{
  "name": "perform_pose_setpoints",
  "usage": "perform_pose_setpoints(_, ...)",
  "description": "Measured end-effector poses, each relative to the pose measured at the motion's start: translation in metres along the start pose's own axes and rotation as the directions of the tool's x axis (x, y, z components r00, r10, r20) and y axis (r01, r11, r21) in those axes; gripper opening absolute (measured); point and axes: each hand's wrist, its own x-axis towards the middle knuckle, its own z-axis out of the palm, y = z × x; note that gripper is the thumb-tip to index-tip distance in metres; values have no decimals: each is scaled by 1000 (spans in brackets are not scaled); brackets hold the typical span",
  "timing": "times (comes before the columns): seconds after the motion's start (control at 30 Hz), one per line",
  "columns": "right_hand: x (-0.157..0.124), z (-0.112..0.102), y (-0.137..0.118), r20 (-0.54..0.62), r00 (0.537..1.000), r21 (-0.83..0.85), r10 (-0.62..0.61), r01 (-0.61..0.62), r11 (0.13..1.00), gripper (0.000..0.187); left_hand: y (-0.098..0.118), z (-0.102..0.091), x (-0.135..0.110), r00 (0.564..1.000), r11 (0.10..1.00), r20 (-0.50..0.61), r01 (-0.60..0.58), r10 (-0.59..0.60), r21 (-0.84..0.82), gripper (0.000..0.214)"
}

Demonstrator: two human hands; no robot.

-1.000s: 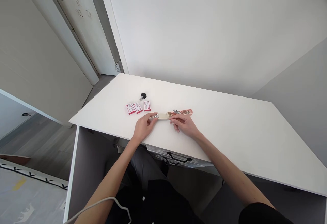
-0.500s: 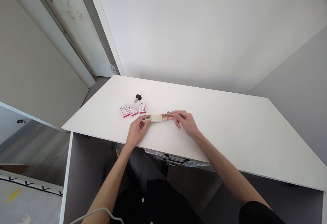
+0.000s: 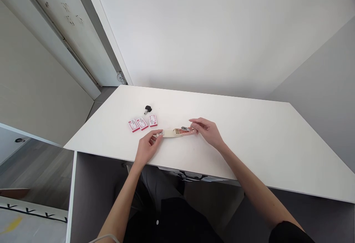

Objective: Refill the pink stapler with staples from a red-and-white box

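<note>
Between both hands (image 3: 146, 149), an opened stapler (image 3: 169, 133)

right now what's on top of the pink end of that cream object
A small silver metal piece shows over the pink end. The right hand covers part of its outer tip, so anything there is hidden.

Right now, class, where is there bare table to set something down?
The widest bare patch lies between the right hand and the right end of the table; another lies between the cream case and the wall. It's crowded where the left hand, three small boxes and black item cluster.
</note>
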Motion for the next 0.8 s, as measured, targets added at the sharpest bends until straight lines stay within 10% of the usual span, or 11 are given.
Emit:
perform_pose_setpoints(0.37,17,-4,15,-1,991,134,132,-130,982,41,-3,0,1,1000,1000,0,23,-23,-17,42)
perform_pose_setpoints(0.8,13,3,20,26,998,-199,-65,69,978,19,-4,1,3,999,999,-4,48,-48,-8,43)
